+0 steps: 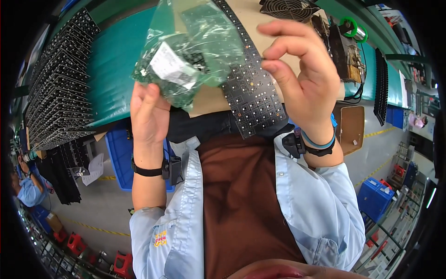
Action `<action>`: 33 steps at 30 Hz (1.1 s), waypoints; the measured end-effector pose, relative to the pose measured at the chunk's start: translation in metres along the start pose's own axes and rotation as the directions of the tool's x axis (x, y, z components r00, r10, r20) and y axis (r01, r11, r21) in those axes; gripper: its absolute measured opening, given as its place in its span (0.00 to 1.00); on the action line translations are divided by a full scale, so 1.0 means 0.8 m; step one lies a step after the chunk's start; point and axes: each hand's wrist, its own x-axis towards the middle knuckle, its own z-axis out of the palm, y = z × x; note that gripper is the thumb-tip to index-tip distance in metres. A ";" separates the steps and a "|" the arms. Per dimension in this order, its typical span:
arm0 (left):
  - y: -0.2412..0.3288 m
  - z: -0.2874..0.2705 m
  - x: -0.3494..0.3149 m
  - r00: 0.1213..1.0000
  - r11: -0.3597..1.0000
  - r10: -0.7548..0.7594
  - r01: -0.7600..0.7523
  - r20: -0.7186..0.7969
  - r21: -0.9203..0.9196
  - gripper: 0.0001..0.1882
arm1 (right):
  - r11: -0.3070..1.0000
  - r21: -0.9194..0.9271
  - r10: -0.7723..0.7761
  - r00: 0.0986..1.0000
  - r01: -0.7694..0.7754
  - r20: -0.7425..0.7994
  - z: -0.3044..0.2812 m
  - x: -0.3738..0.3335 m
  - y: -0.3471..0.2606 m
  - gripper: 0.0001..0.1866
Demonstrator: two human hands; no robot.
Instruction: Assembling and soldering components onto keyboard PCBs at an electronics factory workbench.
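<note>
My left hand (151,111) grips the lower left corner of a see-through greenish plastic bag (216,51), thumb on its front. Dark small contents show through the film, too unclear to name. A white printed label (169,65) sits on the bag. Just to the right, a long black keyboard circuit board (255,95) with rows of small white and orange spots lies partly behind the bag, its near end reaching over the table edge. Over the board's right side hovers my right hand (313,74), fingers curved and apart from the thumb, with nothing visible between them.
Tall stacks of black circuit boards (60,83) stand on the green work mat (111,60) at left. At the far right are a round fan grille (288,8) and a solder wire spool (360,32). A blue bin (118,162) and cardboard box (351,128) flank me below.
</note>
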 end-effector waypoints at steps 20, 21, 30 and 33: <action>0.018 0.048 -0.024 0.996 0.996 -0.084 0.084 -0.012 0.007 0.43 | 0.902 0.306 0.233 0.940 -0.304 0.249 0.029 -0.009 -0.047 0.06; 0.019 0.052 -0.027 0.993 0.994 -0.111 0.111 -0.033 -0.010 0.44 | 0.920 0.299 0.192 0.956 -0.254 0.222 0.028 -0.006 -0.048 0.06; 0.036 0.062 -0.027 0.893 0.616 0.290 -0.450 0.346 0.646 0.43 | 0.958 0.288 -0.091 0.963 0.015 0.254 0.009 0.021 -0.060 0.07; 0.036 0.062 -0.017 0.942 0.708 0.193 -0.327 0.274 0.626 0.36 | 0.939 0.332 -0.017 0.949 -0.094 0.316 0.007 0.014 -0.063 0.08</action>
